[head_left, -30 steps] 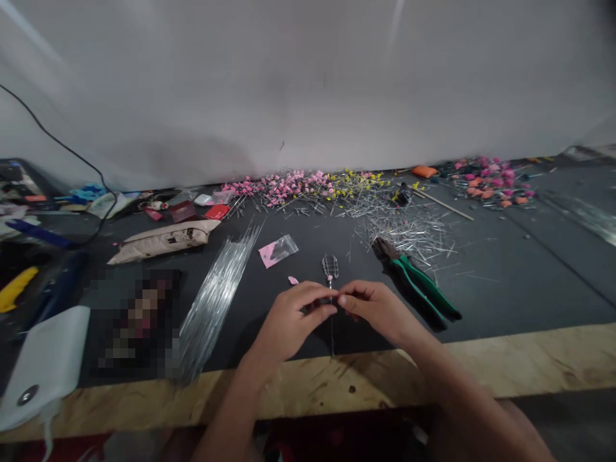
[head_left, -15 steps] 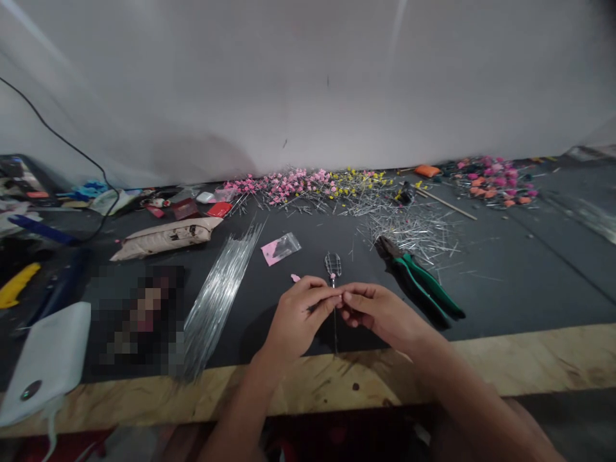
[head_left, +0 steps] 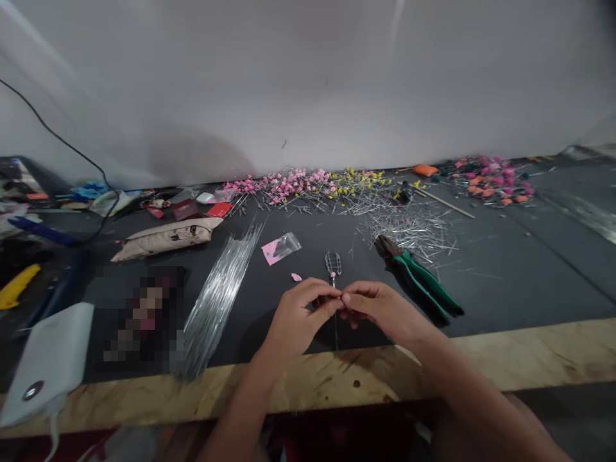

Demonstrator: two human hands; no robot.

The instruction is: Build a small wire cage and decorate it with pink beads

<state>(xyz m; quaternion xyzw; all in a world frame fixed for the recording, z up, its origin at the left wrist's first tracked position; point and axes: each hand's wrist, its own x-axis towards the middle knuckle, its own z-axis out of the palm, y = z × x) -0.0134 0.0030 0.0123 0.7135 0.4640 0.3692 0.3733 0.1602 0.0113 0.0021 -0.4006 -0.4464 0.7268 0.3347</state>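
My left hand [head_left: 301, 314] and my right hand [head_left: 380, 308] meet at the fingertips above the dark table. Both are closed in a pinch on something tiny, perhaps pinkish, that the fingers mostly hide. Just beyond them lies a small wire-cage tool [head_left: 332, 264] with a leaf-shaped head and a pink bit at its neck. A thin wire [head_left: 336, 335] shows below the fingers; whether it belongs to that tool I cannot tell. Left of the tool is a loose pink scrap [head_left: 296, 277]. Green-handled pliers [head_left: 426, 282] rest by my right hand.
A bundle of straight wires [head_left: 221, 298] and a small zip bag [head_left: 281, 248] lie to the left. Pink and yellow flower-tipped wires [head_left: 308, 185] line the wall, with loose wire pieces [head_left: 414, 234] nearer. A white power bank [head_left: 51, 359] sits by the wooden edge [head_left: 356, 378].
Both hands stay pinched together at nearly the same spot, with only slight finger movement. The pink scrap shows a little more clearly beside my left hand.
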